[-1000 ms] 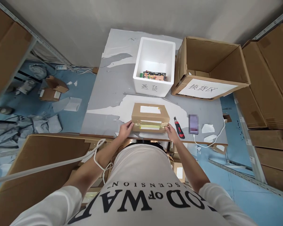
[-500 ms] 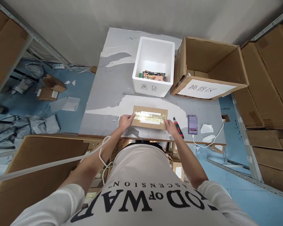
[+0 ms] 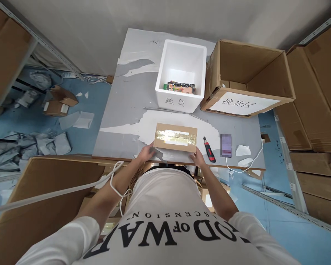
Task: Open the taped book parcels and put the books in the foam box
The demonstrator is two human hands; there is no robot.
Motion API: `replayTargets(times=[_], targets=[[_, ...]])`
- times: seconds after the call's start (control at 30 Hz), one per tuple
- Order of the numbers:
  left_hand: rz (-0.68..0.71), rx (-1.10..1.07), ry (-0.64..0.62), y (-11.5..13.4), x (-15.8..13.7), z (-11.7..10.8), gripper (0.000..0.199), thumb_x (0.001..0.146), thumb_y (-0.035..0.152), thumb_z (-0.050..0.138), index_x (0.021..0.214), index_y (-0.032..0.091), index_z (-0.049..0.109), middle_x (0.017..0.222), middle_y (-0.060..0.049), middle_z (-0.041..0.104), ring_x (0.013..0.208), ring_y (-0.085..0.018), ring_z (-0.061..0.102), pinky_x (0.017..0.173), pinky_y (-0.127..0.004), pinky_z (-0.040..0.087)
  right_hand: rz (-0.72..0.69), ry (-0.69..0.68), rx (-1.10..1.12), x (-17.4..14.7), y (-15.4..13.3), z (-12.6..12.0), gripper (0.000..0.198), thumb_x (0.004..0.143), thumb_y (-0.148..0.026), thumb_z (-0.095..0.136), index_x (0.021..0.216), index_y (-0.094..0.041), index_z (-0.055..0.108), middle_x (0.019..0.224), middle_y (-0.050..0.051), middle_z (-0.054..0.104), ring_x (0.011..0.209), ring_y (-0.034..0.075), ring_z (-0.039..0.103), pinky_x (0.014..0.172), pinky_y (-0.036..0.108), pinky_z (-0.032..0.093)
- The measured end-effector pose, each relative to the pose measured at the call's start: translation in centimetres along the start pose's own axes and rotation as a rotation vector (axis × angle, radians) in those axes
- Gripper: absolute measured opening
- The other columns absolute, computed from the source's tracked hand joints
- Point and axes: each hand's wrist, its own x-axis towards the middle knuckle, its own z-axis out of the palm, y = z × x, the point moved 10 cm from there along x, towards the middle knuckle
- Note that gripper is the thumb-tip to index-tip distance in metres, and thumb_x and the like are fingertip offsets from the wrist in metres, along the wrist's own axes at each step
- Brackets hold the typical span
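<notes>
A small brown cardboard box [image 3: 175, 147], sealed with shiny tape and bearing white labels, lies near the table's front edge. My left hand [image 3: 146, 152] is at the box's near left corner, thumb and fingers parted. By the near right corner is my right hand [image 3: 198, 158], its thumb apart from the fingers; neither hand is wrapped round the box. Whether the fingertips still touch the cardboard is hard to tell. To the right of the box lies a red and black utility knife [image 3: 209, 149].
Behind the box stand a white foam box [image 3: 179, 105] with colourful packs inside and a large open carton [image 3: 244, 112] with a handwritten sign. A phone [image 3: 226, 146] on a white cable and paper scraps [image 3: 243, 150] lie at right. A white cord [image 3: 71, 191] crosses my left forearm.
Both hands have come off the box's two ends and slid back toward me, to its near corners. The box stays almost in place.
</notes>
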Motion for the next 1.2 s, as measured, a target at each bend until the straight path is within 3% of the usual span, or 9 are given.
replayTargets(times=[0.13, 0.33, 0.5, 0.63, 0.73, 0.83, 0.93, 1.1, 1.2], targets=[[-0.004, 0.086, -0.011, -0.2, 0.2, 1.2, 0.039, 0.079, 0.043, 0.054, 0.102, 0.018, 0.072, 0.094, -0.008, 0.075, 0.093, -0.027, 0.065, 0.084, -0.034, 0.05, 0.002, -0.01, 0.004, 0.6, 0.0, 1.1, 0.045, 0.081, -0.033, 0.052, 0.123, -0.017, 0.053, 0.123, 0.014, 0.063, 0.112, 0.025, 0.059, 0.1, 0.045, 0.044], [0.054, 0.076, 0.087, 2.4, 0.7, -0.7, 0.049, 0.086, 0.049, 0.044, 0.11, 0.015, 0.071, 0.098, -0.007, 0.074, 0.087, -0.023, 0.065, 0.079, -0.029, 0.047, -0.084, 0.013, -0.114, 0.7, -3.8, -0.7, 0.034, 0.088, -0.044, 0.042, 0.104, -0.019, 0.057, 0.108, 0.011, 0.065, 0.1, 0.023, 0.059, 0.091, 0.039, 0.046], [-0.047, 0.154, 0.247, 3.8, 1.1, -3.0, 0.052, 0.083, 0.058, 0.047, 0.079, 0.014, 0.075, 0.066, -0.002, 0.068, 0.068, -0.017, 0.058, 0.062, -0.025, 0.04, -0.023, 0.076, -0.241, 0.5, -5.5, -2.2, 0.042, 0.091, -0.056, 0.031, 0.086, -0.021, 0.055, 0.09, 0.009, 0.065, 0.085, 0.023, 0.058, 0.08, 0.035, 0.045], [-0.085, 0.23, 0.243, 3.8, 1.8, -2.7, 0.057, 0.082, 0.061, 0.046, 0.056, 0.015, 0.067, 0.049, 0.0, 0.051, 0.055, -0.013, 0.048, 0.054, -0.026, 0.031, 0.058, 0.053, -0.24, 0.9, -4.8, -1.9, 0.048, 0.089, -0.062, 0.029, 0.083, -0.022, 0.055, 0.089, 0.009, 0.066, 0.083, 0.022, 0.059, 0.078, 0.034, 0.045], [-0.107, 0.216, 0.217, 2.9, 2.2, -2.4, 0.058, 0.083, 0.06, 0.044, 0.054, 0.015, 0.065, 0.049, -0.001, 0.052, 0.056, -0.014, 0.05, 0.055, -0.026, 0.034, 0.08, 0.05, -0.219, 1.3, -4.3, -1.9, 0.049, 0.087, -0.063, 0.032, 0.083, -0.021, 0.057, 0.092, 0.009, 0.068, 0.086, 0.022, 0.059, 0.082, 0.035, 0.045], [-0.097, 0.099, 0.152, 1.7, 2.4, -2.1, 0.05, 0.084, 0.051, 0.042, 0.066, 0.014, 0.072, 0.061, -0.003, 0.066, 0.068, -0.019, 0.061, 0.067, -0.027, 0.046, 0.089, 0.01, -0.1, 1.4, -3.6, -1.6, 0.046, 0.087, -0.058, 0.035, 0.089, -0.02, 0.06, 0.097, 0.009, 0.069, 0.092, 0.022, 0.06, 0.086, 0.036, 0.046], [-0.013, -0.016, 0.004, 0.7, 2.0, -0.9, 0.043, 0.077, 0.036, 0.046, 0.101, 0.015, 0.075, 0.095, -0.004, 0.075, 0.098, -0.023, 0.066, 0.091, -0.032, 0.049, 0.099, -0.081, 0.103, 0.8, -2.2, -1.0, 0.038, 0.085, -0.043, 0.037, 0.104, -0.021, 0.062, 0.112, 0.008, 0.065, 0.106, 0.022, 0.059, 0.094, 0.038, 0.045], [0.211, 0.031, -0.165, 0.1, -0.1, 1.3, 0.077, 0.068, 0.025, 0.057, 0.144, 0.016, 0.044, 0.142, -0.008, 0.052, 0.134, -0.028, 0.045, 0.112, -0.042, 0.035, -0.031, -0.158, -0.008, -0.6, -0.5, -0.2, 0.069, 0.069, -0.022, 0.049, 0.137, -0.026, 0.044, 0.147, 0.007, 0.04, 0.136, 0.025, 0.038, 0.109, 0.046, 0.036], [0.217, 0.096, -0.191, -0.8, -0.9, 2.6, 0.08, 0.078, 0.027, 0.055, 0.152, 0.021, 0.025, 0.143, -0.009, 0.05, 0.13, -0.027, 0.05, 0.107, -0.042, 0.041, -0.086, -0.195, -0.114, -1.0, 0.0, 1.5, 0.072, 0.072, -0.021, 0.048, 0.143, -0.023, 0.036, 0.143, 0.011, 0.047, 0.131, 0.026, 0.044, 0.11, 0.05, 0.035]])
